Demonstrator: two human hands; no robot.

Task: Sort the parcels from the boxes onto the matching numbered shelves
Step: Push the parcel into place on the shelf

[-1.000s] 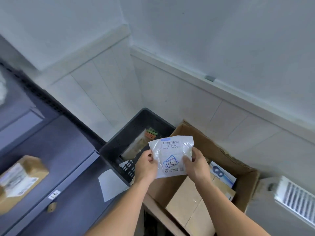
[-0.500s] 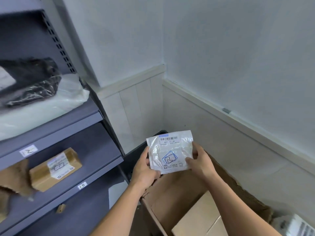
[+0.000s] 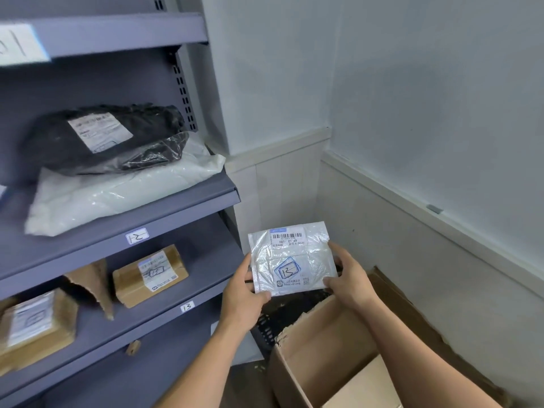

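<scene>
- Turning from the cardboard box [image 3: 318, 348] to the shelves [image 3: 73, 254], we now see the 12 label [image 3: 137, 235] and 13 label [image 3: 187, 306] on their front edges.
- Our left hand [image 3: 243, 293] and right hand [image 3: 346, 278] each pinch a side edge of the white parcel [image 3: 293, 259], which is lifted above the box's back edge.
- Its handwritten number reads 12 or 13, so we judge matching comes next.
</scene>
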